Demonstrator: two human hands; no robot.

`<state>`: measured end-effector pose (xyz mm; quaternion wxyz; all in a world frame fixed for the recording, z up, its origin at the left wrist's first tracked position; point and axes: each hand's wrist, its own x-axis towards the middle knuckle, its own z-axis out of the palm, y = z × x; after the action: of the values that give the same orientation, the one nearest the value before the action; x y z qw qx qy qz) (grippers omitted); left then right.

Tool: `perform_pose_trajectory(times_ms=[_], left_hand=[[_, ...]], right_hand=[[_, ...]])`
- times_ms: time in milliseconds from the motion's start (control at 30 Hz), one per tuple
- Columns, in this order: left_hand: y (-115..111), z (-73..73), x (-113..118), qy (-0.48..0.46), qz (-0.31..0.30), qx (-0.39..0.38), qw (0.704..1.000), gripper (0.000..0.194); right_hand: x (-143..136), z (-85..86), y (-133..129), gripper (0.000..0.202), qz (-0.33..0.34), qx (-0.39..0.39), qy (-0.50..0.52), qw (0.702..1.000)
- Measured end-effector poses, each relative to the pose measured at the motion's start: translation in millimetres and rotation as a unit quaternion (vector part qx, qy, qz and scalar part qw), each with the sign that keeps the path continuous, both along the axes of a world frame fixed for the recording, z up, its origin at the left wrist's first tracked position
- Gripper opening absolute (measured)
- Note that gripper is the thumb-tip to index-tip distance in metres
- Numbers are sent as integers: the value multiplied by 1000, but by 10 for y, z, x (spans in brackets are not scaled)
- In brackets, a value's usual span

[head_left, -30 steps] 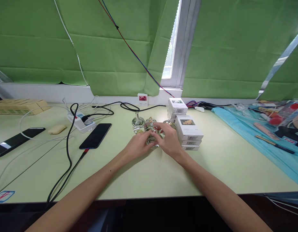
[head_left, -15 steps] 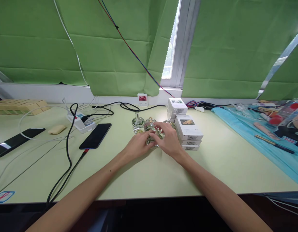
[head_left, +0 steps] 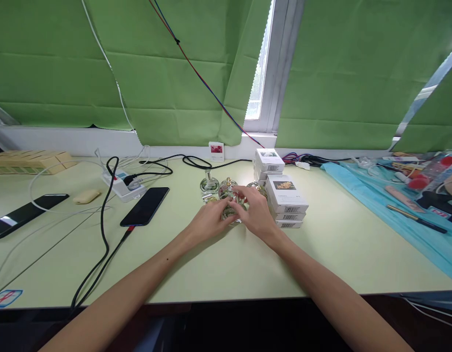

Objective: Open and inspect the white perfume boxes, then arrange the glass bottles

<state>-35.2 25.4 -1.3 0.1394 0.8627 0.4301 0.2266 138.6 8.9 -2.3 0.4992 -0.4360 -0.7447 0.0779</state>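
Near the middle of the table, my left hand (head_left: 212, 216) is closed around the side of a round clear glass perfume bottle (head_left: 229, 212). My right hand (head_left: 258, 211) curves over the same bottle from the right, thumb and fingers at its top and hiding much of it. Right behind stands another glass bottle (head_left: 224, 188) with a gold-coloured neck, partly covered by my fingers. A third bottle (head_left: 209, 185) stands at the back left, with a small shiny clear and gold piece (head_left: 208, 198) in front of it. Beyond my right hand, one more bottle (head_left: 261, 187) is partly hidden.
White boxes (head_left: 287, 193) are stacked right of my hands, with more boxes (head_left: 269, 159) behind. To the left lie a phone (head_left: 145, 206) on a black cable and a power strip (head_left: 125, 188). Blue sheeting (head_left: 380, 200) with assorted items covers the right side.
Hardly anything differs. My right hand's fingers have shifted very slightly at the top of the bottle; my left hand stays in place.
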Motion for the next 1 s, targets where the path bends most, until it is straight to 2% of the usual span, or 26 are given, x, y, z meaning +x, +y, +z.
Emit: perform_pose_trajectory(times_ms=[233, 400, 533, 1000], left_hand=[[0, 14, 14, -3, 0, -8, 1000, 22], [0, 15, 12, -11, 0, -9, 1000, 15], [-3, 17, 6, -1, 1, 2, 1000, 12], [2, 13, 3, -7, -2, -2, 1000, 21]], right_hand=[[5, 3, -2, 19, -9, -14, -5, 1000], [-8, -1, -19, 31, 1, -10, 1, 1000], [-14, 6, -25, 34, 7, -11, -3, 1000], [8, -8, 10, 30, -11, -33, -5, 999]])
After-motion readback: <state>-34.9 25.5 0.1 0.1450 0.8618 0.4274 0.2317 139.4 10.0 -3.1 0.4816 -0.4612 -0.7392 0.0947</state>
